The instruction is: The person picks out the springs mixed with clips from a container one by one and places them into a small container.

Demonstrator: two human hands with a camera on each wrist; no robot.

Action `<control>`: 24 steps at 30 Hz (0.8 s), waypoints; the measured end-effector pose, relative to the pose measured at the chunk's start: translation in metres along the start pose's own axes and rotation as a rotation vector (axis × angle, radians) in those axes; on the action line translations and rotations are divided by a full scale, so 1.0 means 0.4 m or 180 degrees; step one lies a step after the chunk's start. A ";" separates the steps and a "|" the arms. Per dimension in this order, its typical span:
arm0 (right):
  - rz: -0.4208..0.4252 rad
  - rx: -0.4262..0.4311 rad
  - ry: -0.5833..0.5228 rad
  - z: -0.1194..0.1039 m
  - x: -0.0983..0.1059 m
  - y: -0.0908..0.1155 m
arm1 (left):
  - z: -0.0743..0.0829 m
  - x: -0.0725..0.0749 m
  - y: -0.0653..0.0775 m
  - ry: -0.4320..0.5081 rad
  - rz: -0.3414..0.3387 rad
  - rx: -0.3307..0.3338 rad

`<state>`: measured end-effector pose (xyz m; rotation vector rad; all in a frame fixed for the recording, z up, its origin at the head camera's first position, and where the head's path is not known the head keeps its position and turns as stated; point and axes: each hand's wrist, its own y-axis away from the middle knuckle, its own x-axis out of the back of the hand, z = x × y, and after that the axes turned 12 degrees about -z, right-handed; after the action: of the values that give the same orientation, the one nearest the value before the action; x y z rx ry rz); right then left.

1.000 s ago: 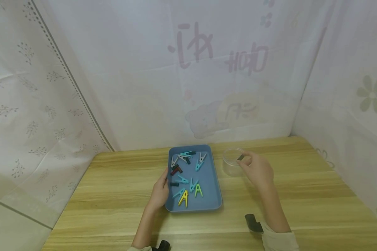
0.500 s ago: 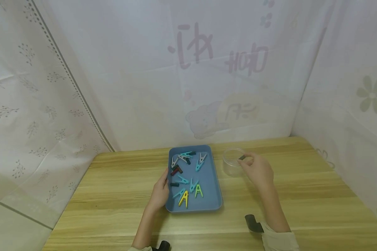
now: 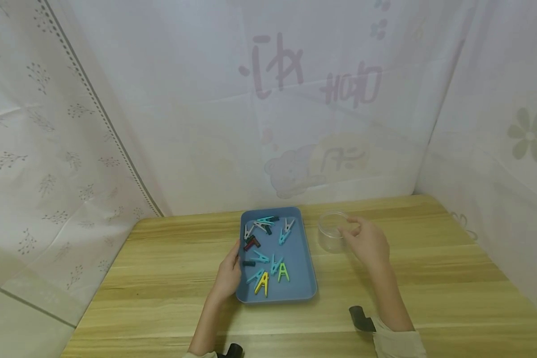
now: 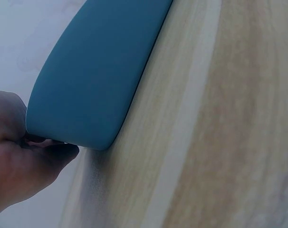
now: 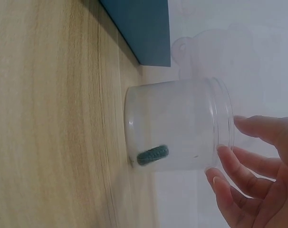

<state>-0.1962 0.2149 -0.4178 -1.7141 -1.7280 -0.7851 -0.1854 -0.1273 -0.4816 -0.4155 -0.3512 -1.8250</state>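
Note:
My left hand [image 3: 228, 273] grips the left edge of a blue tray [image 3: 302, 258]. In the left wrist view, its thumb and fingers meet the tray's wall [image 4: 91, 85]. Several clothespins lie in the tray, among them a yellow clothespin [image 3: 262, 284], a green clothespin [image 3: 283, 272] and a light blue clothespin [image 3: 284, 235]. My right hand [image 3: 367, 243] is at the rim of a clear plastic jar [image 3: 332, 242], fingers spread apart with nothing between them. Inside the jar, near its bottom, a small dark green ridged piece [image 5: 153, 155] shows in the right wrist view.
Small dark ridged pieces, such as a black piece [image 3: 248, 263] and a dark red piece [image 3: 251, 243], also lie in the tray. The wooden table [image 3: 170, 278] backs onto a white printed curtain [image 3: 206, 124]. The jar stands just right of the tray.
The dark green piece that my right fingers pinched over the jar has been let go and is inside it. The left hand and tray stay in place.

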 end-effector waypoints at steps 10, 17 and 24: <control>-0.0039 -0.0021 0.0016 -0.009 0.002 0.004 | 0.000 0.000 0.002 0.0014 0.0012 0.0002; 0.0038 0.0059 0.0049 -0.019 -0.001 0.008 | -0.002 0.000 0.002 -0.0002 0.0011 0.0006; 0.0080 0.0108 0.0079 -0.030 0.000 0.010 | 0.001 0.000 0.002 0.0004 -0.0006 -0.0009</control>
<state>-0.1923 0.2060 -0.4098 -1.6932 -1.6908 -0.7585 -0.1846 -0.1274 -0.4811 -0.4161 -0.3484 -1.8275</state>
